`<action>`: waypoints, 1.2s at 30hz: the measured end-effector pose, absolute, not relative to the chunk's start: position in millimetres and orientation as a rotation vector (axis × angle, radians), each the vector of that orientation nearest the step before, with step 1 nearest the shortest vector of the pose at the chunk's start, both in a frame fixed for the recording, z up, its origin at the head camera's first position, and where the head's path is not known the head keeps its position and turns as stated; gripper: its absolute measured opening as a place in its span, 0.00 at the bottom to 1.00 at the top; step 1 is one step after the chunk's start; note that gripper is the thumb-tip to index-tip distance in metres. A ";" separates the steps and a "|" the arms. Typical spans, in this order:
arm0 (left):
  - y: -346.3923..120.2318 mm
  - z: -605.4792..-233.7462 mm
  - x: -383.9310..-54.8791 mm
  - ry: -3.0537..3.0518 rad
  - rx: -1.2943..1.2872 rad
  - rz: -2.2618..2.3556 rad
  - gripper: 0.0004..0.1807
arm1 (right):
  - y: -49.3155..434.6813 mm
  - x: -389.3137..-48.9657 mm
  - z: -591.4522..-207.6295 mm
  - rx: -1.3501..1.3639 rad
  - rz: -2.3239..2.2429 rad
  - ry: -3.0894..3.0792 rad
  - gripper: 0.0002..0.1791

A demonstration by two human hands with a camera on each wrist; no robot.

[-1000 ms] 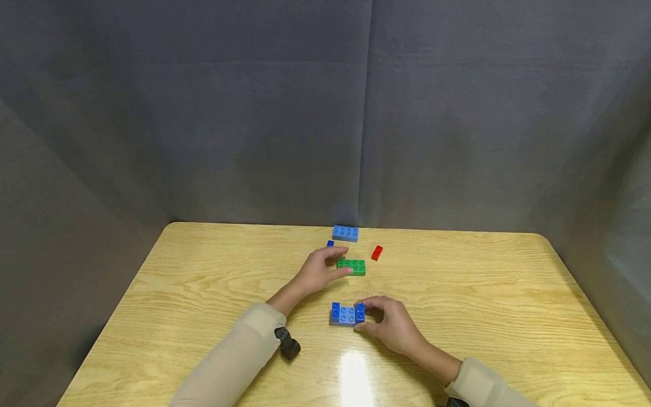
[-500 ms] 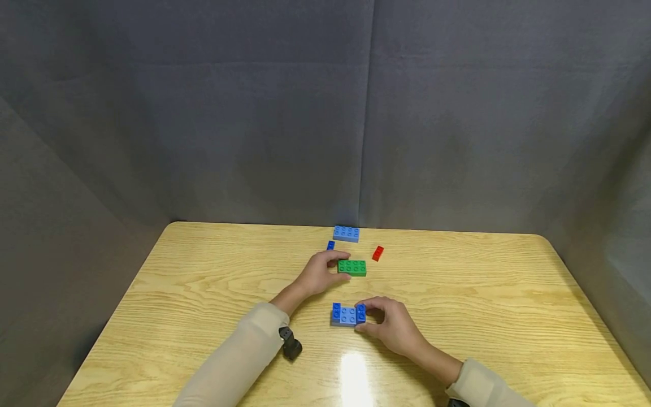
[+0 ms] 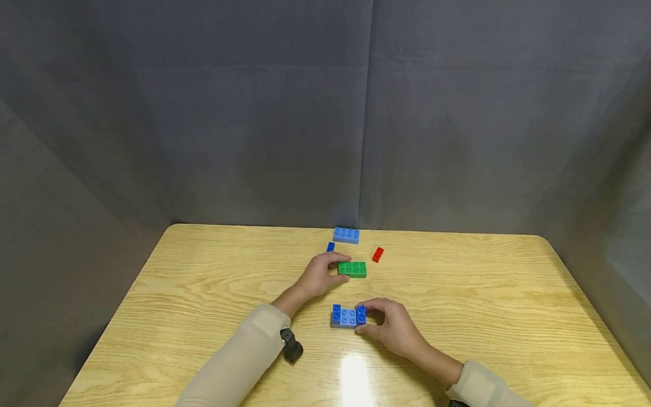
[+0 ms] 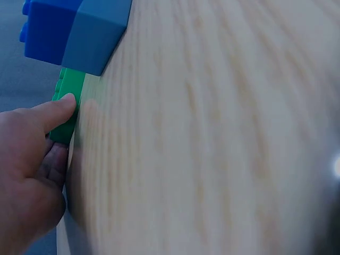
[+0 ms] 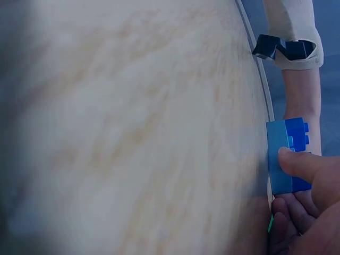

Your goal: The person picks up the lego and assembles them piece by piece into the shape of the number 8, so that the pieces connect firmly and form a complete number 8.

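Observation:
Thumb and fingers of my left hand (image 3: 319, 275) pinch the left end of a green toy building brick (image 3: 358, 269) lying on the table. In the left wrist view the thumb presses the near side of that green brick (image 4: 69, 85). Nearer to me, my right hand (image 3: 395, 328) holds the right end of a light blue brick (image 3: 348, 317). A small dark blue brick (image 3: 337, 312) is stacked on its left end, another dark blue brick (image 3: 361, 315) on its right end, and studs show between them. The right wrist view shows the right thumb against the light blue brick (image 5: 277, 159).
Behind the left hand, partly hidden by it, lies a small dark blue brick (image 3: 331, 247). A loose light blue brick (image 3: 346, 235) sits at the table's back edge, and a small red brick (image 3: 378, 255) to its right. Grey curtains (image 3: 254, 141) enclose the wooden table (image 3: 483, 294).
The left thumb has shifted from over the green brick's studs to its near side, and the fingers have closed on its left end. The right hand and its stack have stayed in place.

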State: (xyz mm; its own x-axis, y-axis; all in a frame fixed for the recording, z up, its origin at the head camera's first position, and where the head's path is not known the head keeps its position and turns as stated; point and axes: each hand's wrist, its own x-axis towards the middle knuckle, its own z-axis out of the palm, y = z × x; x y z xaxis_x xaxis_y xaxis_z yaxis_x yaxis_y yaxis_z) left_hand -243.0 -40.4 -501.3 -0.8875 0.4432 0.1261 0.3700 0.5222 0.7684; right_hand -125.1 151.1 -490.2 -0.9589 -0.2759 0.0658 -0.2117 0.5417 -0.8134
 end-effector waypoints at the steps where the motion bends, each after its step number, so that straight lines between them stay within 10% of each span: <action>1: -40.2 -501.7 -243.4 2.670 0.718 1.312 0.23 | 151.1 -125.2 -490.2 -0.428 -1.408 2.698 0.18; 36: -43.0 -490.8 -244.2 2.606 0.616 1.401 0.21 | 151.0 -125.1 -489.7 -0.418 -1.459 2.669 0.18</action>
State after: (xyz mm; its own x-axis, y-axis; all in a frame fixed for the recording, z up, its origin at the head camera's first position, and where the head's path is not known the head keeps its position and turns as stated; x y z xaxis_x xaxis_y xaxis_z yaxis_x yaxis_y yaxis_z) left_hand -244.2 -43.0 -490.8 -0.9100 0.4055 0.0860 0.2953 0.4887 0.8209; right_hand -125.1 151.0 -489.7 -0.9605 -0.2701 0.0677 -0.2027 0.5117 -0.8349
